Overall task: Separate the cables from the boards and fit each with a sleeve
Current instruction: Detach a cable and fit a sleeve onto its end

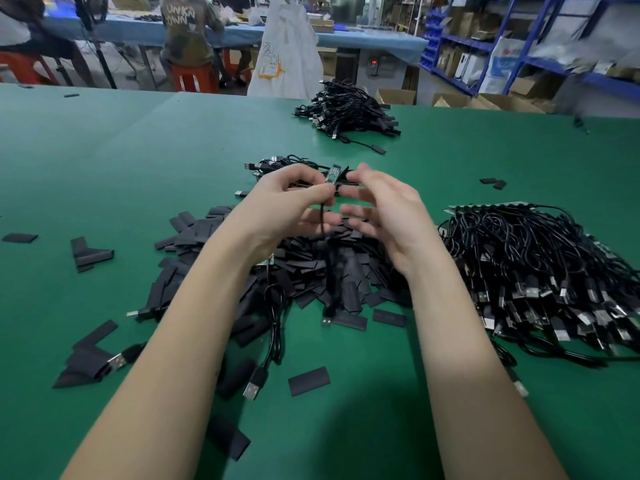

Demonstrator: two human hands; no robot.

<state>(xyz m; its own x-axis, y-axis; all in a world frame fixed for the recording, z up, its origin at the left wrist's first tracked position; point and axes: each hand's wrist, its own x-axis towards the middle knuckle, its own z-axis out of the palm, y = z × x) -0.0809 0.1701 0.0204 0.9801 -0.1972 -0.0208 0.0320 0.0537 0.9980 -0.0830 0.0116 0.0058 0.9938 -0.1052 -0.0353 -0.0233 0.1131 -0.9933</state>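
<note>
My left hand (pixel 294 202) pinches a black cable (pixel 322 223) just below its small circuit board (pixel 333 174), which stands upright above my fingers. The cable hangs down toward the pile of flat black sleeves (pixel 294 271) under my hands. My right hand (pixel 384 209) holds a black sleeve (pixel 346 173) against the board's right side; its lower fingers are spread and relaxed. A large bundle of cables attached to boards (pixel 540 271) lies at the right.
A heap of cables (pixel 349 109) sits at the far middle of the green table (pixel 138 150), a smaller bunch (pixel 277 164) just beyond my hands. Loose sleeves (pixel 86 254) and a USB cable (pixel 270 341) lie near my forearms. People, stools and shelves stand beyond the table.
</note>
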